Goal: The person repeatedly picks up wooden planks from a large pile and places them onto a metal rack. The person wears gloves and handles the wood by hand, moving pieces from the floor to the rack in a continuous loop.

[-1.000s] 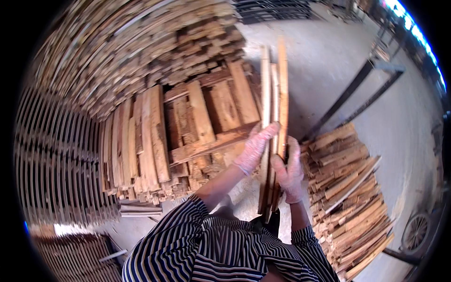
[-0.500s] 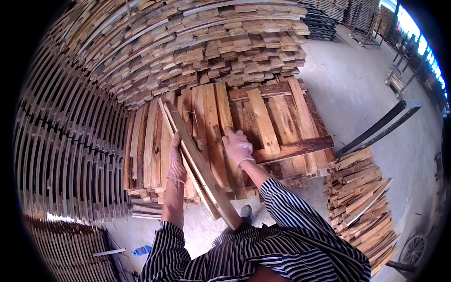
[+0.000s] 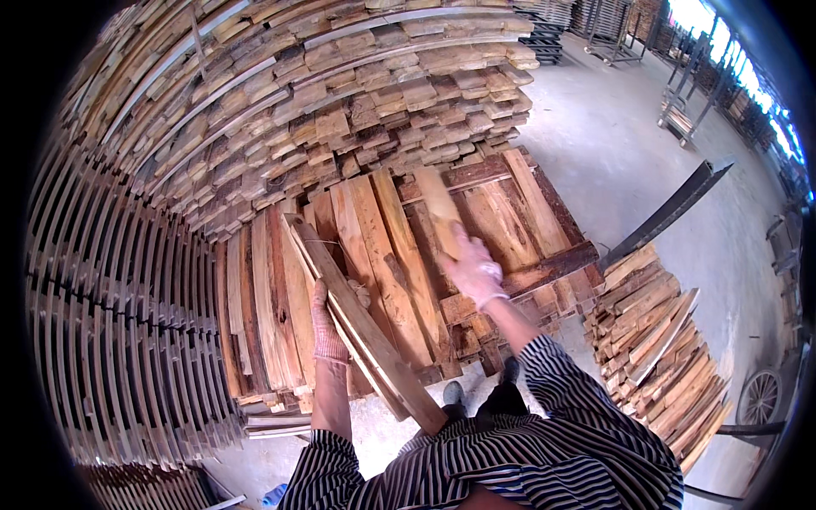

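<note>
My left hand (image 3: pixel 328 327), in a pale knitted glove, is closed around a small bundle of long wooden planks (image 3: pixel 365 327). The bundle slants from over the stack toward my waist. My right hand (image 3: pixel 474 268), gloved too and slightly smeared by motion, grips the near end of a light plank (image 3: pixel 436 197) on top of the stack. Beneath both hands lies the stack of planks (image 3: pixel 270 293), its top boards side by side on the left. Toward the right, the top boards are spaced apart over a dark crosswise board (image 3: pixel 551 267).
A tall wall of stacked boards (image 3: pixel 340 127) rises behind the stack. Racked slats (image 3: pixel 110 297) stand at left. To the right are a pile of loose sticks (image 3: pixel 659 348), a dark metal bar (image 3: pixel 663 217) and a spoked wheel (image 3: pixel 759 397). My shoes (image 3: pixel 454 393) are on concrete below.
My right hand has moved right from a neighbouring board to the light plank and shifted it left. My left hand still holds its bundle. The view has turned slightly.
</note>
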The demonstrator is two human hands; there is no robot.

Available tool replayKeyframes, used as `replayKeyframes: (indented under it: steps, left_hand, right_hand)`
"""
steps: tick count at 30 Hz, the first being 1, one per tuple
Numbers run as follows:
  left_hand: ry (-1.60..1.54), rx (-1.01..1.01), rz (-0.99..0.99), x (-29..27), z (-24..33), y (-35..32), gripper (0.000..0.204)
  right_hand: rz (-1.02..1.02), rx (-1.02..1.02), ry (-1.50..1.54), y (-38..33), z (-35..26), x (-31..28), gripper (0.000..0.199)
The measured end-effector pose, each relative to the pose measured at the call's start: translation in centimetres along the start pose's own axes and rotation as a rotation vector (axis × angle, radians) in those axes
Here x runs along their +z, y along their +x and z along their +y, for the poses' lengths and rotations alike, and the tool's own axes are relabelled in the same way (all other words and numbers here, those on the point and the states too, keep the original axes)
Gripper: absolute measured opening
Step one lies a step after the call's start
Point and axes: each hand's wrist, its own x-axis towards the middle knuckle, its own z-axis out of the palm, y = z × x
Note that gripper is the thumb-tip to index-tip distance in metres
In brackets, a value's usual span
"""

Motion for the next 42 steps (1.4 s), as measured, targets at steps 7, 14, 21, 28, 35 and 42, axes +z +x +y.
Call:
replayKeyframes:
  steps: [7,14,21,28,35,42]
  left_hand:
    - [0.101,0.043,0.253,2.3,0.3,0.3,0.063]
    - [0.262,0.197,0.134,4.7,-2.2,4.2,0.045]
    - [0.132,-0.028,0.084,4.6,-3.8,6.1,0.072]
    - [-0.012,-0.095,0.039,5.0,-4.4,6.4,0.072]
    - [0.103,-0.06,0.029,3.1,-3.7,6.2,0.087]
    - [0.055,-0.083,-0.029,4.9,-4.1,6.9,0.098]
  right_hand:
    - [-0.102,-0.149,-0.352,8.3,-6.2,7.1,0.071]
    - [-0.32,-0.448,0.357,-2.1,-3.3,9.1,0.099]
    - [-0.02,-0.142,0.263,-0.7,2.7,3.6,0.074]
    - [-0.087,-0.045,0.1,8.6,1.9,7.1,0.064]
    - [0.408,0.034,-0.583,9.8,10.8,-3.4,0.076]
    - [0.34,0.096,-0.67,11.8,18.6,-11.9,0.067]
